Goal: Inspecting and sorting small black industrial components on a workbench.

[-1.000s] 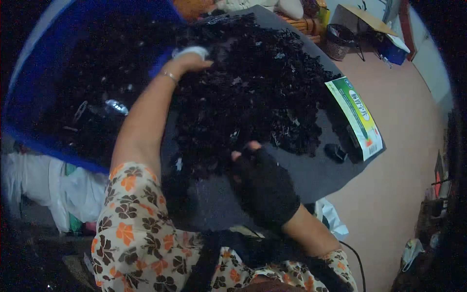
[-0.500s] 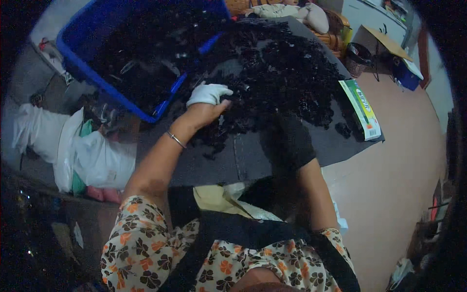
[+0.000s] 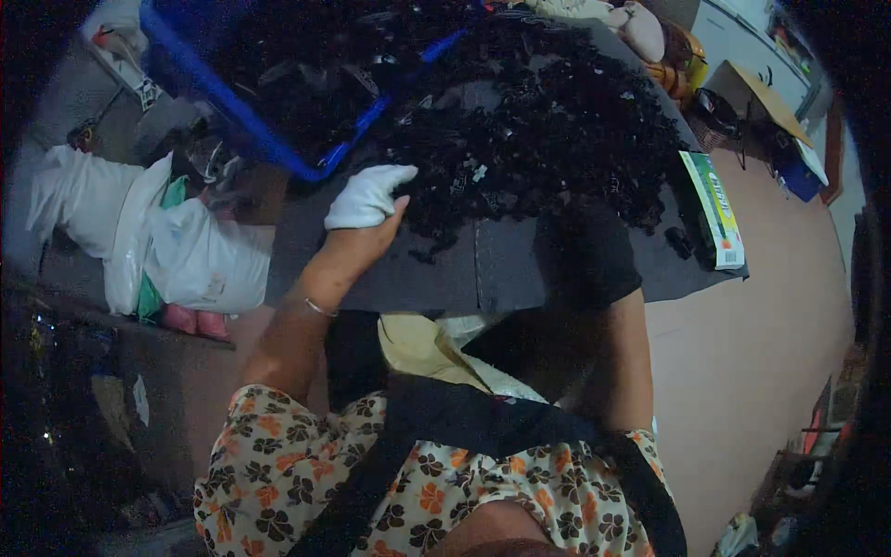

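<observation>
My left hand has a white glove or wrap over its fingers, and its thumb is bare. It is at the near left edge of a heap of small black parts, with thumb and fingers apart and nothing visible between them. My right hand, in a black glove, reaches to the heap's near edge. Its fingers blend into the dark parts, so their pose is hidden. The heap is spread over a dark grey tabletop. Single pieces are too dark to make out.
A blue bin with more black pieces stands at the far left. White sacks lie left of the table. A green-and-yellow box lies by the right edge. Farther right are a waste basket and a cardboard flap.
My left hand has drawn back to the left, off the parts towards the heap's edge. My right hand stays at the near side. The whole view has shifted a little.
</observation>
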Motion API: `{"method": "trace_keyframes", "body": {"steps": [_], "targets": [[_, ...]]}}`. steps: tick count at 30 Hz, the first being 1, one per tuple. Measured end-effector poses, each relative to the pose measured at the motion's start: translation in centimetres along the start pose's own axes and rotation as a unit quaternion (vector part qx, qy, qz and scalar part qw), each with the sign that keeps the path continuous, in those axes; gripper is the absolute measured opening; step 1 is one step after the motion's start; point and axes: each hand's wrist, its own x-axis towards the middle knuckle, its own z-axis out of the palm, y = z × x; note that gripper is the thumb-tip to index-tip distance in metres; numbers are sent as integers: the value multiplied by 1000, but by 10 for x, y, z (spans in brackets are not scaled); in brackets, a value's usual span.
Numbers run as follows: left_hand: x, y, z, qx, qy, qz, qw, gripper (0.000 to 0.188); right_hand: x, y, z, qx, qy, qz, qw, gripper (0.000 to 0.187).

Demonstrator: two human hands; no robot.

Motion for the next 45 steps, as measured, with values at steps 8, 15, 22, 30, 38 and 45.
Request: {"method": "trace_keyframes", "body": {"steps": [8,15,22,30,38,45], "targets": [[88,-1,29,112,-157,-156,969,37,3,7,7,61,111,26,992,23],[89,26,26,132,-187,-88,970,35,7,11,16,125,32,43,991,23],[55,24,28,-24,29,18,999,27,18,5,14,-129,-94,11,987,21],[34,56,24,-208,-45,12,977,26,3,-5,19,204,80,-62,974,14],[26,81,17,-441,-176,-136,869,28,-6,-23,9,100,48,-189,976,24],[24,79,21,-448,-186,-162,859,29,-5,-23,9,47,65,-228,970,23]]}}
